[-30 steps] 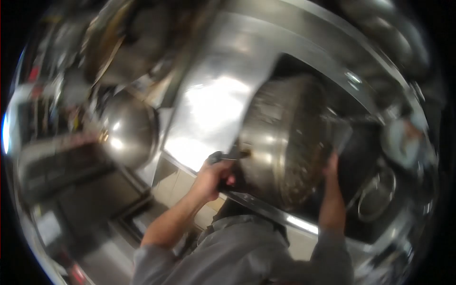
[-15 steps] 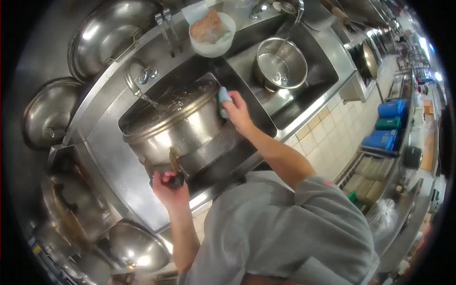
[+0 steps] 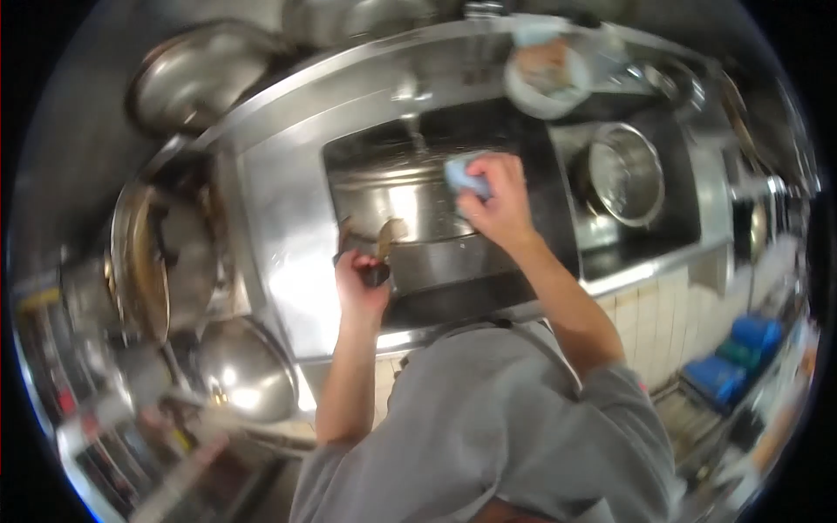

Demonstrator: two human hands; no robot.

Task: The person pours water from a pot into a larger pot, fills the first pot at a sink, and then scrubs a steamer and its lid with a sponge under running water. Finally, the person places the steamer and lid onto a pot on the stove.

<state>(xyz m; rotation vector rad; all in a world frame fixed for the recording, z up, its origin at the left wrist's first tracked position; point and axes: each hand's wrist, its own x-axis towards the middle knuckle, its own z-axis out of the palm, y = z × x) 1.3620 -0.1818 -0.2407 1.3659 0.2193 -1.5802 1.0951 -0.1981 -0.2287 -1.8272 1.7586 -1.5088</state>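
A large steel pot (image 3: 427, 207) lies tilted in the left sink basin, its side facing me. My left hand (image 3: 360, 286) is closed around the pot's dark handle (image 3: 377, 275), which is joined by brownish metal brackets. A light-blue sponge (image 3: 464, 180) is in my right hand (image 3: 501, 196), pressed to the right part of the pot near its rim. The hand is slightly blurred, and the inside of the pot is mostly hidden. A tap (image 3: 410, 100) stands behind the pot.
A smaller steel pot (image 3: 623, 174) with water in it stands in the right basin (image 3: 602, 260). Behind the divider sits a white bowl (image 3: 547, 103) with brownish contents. Large pans lean at the back left, and a wok-like bowl (image 3: 247, 370) is at lower left.
My view has turned, so the sinks appear level and further right. My right hand with the sponge has shifted along the pot near its rim. My left hand keeps hold of the handle.
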